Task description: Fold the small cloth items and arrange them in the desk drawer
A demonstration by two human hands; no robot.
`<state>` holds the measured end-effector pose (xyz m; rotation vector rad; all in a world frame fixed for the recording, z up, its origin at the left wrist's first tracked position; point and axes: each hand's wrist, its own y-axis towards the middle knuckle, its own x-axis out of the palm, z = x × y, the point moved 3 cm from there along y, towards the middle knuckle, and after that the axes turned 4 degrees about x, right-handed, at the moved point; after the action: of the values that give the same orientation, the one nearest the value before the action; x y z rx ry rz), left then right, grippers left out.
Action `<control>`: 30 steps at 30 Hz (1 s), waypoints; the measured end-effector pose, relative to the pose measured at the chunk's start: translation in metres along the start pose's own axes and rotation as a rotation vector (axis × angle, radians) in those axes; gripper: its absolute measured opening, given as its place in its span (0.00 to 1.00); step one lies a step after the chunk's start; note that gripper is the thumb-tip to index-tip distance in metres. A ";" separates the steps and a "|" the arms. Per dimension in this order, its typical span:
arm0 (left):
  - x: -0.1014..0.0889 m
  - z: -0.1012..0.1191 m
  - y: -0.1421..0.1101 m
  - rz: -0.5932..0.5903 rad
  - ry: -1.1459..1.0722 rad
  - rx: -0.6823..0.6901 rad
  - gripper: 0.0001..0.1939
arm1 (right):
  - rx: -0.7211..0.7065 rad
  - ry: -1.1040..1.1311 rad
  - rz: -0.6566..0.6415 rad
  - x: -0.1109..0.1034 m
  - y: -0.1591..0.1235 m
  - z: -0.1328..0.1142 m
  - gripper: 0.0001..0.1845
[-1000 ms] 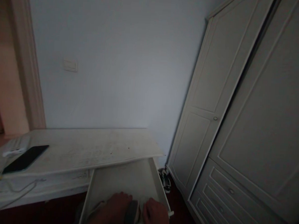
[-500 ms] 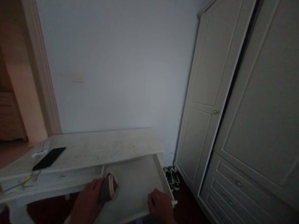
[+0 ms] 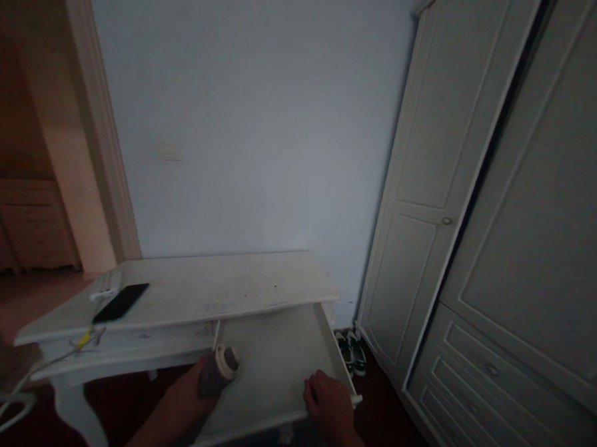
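Pale bluish wall [image 3: 263,128] in dim light, white wardrobe [image 3: 426,177] at right, dark red floor [image 3: 119,401].

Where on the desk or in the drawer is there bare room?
Open drawer: floor between the rolled cloth in the left hand and the right hand. Desktop: bare but for specks, from phone to right end. Crowded: left end, with phone, white device and yellow-marked cable.

A phone [image 3: 121,303] lies on the white table [image 3: 225,281].
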<state>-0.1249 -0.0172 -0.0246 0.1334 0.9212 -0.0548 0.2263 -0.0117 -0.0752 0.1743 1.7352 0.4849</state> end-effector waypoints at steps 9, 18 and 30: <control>-0.015 -0.048 -0.010 0.220 -0.071 -0.184 0.35 | -0.011 0.002 0.023 0.001 -0.001 -0.001 0.13; 0.007 0.026 0.007 0.142 0.494 -0.148 0.28 | 0.014 -0.023 -0.024 -0.007 0.001 -0.003 0.13; 0.035 -0.039 -0.014 0.073 0.175 0.003 0.32 | 0.011 0.025 -0.006 -0.006 0.000 -0.003 0.14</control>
<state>-0.1360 -0.0251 -0.0766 0.1766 1.0899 0.0238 0.2244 -0.0144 -0.0691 0.1716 1.7627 0.4753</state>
